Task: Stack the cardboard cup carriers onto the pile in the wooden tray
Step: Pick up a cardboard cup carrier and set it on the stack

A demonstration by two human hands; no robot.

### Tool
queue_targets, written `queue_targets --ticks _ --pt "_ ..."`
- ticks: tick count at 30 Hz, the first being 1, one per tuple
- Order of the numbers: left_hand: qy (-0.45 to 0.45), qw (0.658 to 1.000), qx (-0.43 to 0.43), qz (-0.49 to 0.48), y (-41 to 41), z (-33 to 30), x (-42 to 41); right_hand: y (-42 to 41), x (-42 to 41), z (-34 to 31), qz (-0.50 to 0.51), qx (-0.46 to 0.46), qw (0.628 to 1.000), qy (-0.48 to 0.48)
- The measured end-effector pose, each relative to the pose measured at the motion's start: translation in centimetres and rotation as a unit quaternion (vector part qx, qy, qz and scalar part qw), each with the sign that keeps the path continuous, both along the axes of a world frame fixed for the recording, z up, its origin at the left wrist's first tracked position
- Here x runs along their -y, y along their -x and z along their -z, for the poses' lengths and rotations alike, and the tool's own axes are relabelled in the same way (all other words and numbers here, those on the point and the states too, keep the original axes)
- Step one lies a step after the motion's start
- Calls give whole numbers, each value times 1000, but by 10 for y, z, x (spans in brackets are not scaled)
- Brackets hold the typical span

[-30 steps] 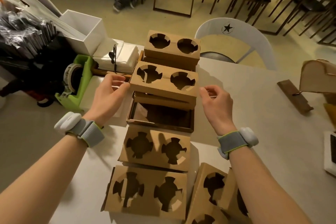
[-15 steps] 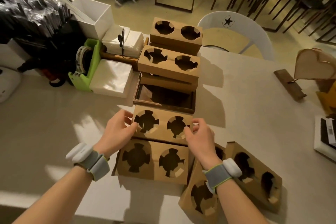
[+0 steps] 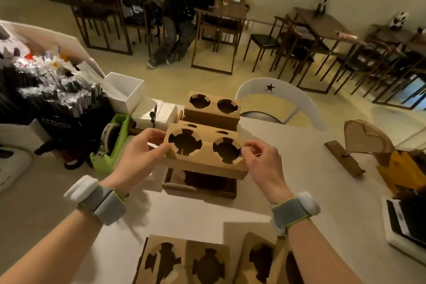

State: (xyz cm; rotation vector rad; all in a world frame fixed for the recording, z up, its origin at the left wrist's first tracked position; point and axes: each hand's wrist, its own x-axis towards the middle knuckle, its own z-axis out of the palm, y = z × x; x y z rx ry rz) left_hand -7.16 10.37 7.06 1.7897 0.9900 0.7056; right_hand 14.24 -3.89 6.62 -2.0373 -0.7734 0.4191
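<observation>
- Left hand (image 3: 140, 157) grip: thumb and fingertips clenched on the left end of a two-hole cardboard cup carrier (image 3: 205, 154). Right hand (image 3: 262, 163) grip: pinching the carrier's right end at the rim of the right cup hole.
- Holding at both ends keeps the light, hollow carrier level and square, judged to help line it up with what lies below.
- Carrier is raised above the tabletop (image 3: 288, 168), over the middle pile in the wooden tray (image 3: 200, 189); only slivers of that pile's top show behind its far edge. Cannot tell whether it already touches the pile.
- Tray's near compartment shows a dark bare floor, so stacking goes to the occupied sections. A farther pile (image 3: 213, 108) stands at the tray's far end.
- Loose carriers (image 3: 186, 260) lie on the tabletop at the near edge, between the forearms; judged as stock not yet stacked.
- Beside the tray on the left: green tape dispenser (image 3: 110, 145), white napkin stacks (image 3: 161, 113).
- Risk, as judgement: an offset set-down could leave the pile leaning.
</observation>
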Motion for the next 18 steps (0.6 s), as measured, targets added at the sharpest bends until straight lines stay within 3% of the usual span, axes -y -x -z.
queue_targets --ticks 8,18 --pt "-45 999 29 11 -80 -34 -87 -87 -84 -46 2 -32 998 -47" --pt "-8 1000 -8 -5 -151 13 -172 -149 -161 -11 10 -134 991 -30"
